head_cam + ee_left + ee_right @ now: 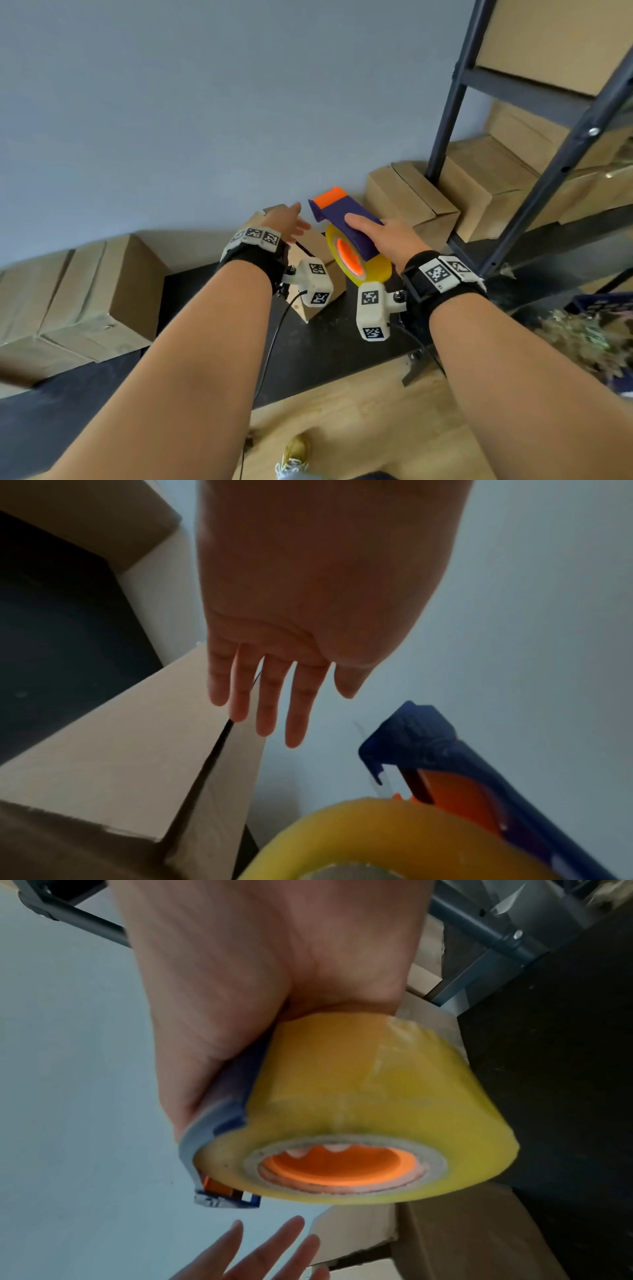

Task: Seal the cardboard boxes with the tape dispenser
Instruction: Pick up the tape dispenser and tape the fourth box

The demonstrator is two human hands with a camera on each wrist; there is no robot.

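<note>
1 tape dispenser [346, 226] in R hand [394, 236]; L hand [287, 222] flat; approx 7 boxes [102, 291].

Legible text: none showing | wrist bands [255, 236]: bearing black-and-white coded squares only, no letters or numbers | boxes [102, 291], tape dispenser [346, 219]: showing no print

The right hand [394, 236] covers the tape dispenser [346, 219] handle, and its fingers stay hidden in every view. The left hand [286, 222] and wrist gear screen much of the small cardboard box [315, 245]. The shelf boxes [561, 41] are cut off by the frame edge.
</note>
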